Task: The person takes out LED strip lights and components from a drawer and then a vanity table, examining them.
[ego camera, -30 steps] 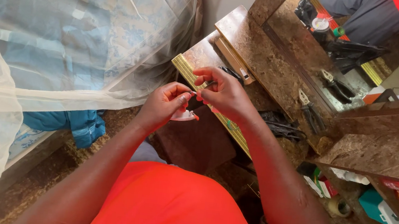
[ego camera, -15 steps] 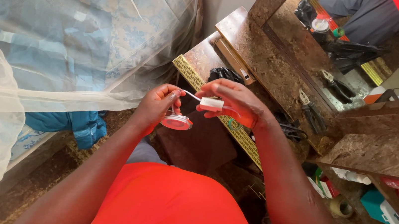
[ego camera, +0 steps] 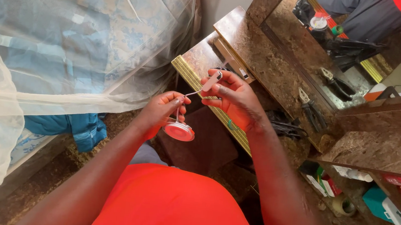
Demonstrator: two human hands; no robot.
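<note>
My left hand pinches a small round red case with a silver rim, which hangs just below its fingers. A thin pale strip runs from those fingers up to my right hand. The right hand is closed on a flat pale tab at the strip's far end. Both hands are held close together above my lap, in front of the brown dresser top. My orange shirt fills the bottom of the view.
A dresser mirror stands at the upper right. Pliers and black cables lie on the dresser. Shelves at the right hold small boxes and a tape roll. A white mosquito net and blue cloth are on the left.
The hands, first pressed together over the case, have drawn apart. The right hand has lifted up and right with the tab, and the strip now stretches longer between them.
</note>
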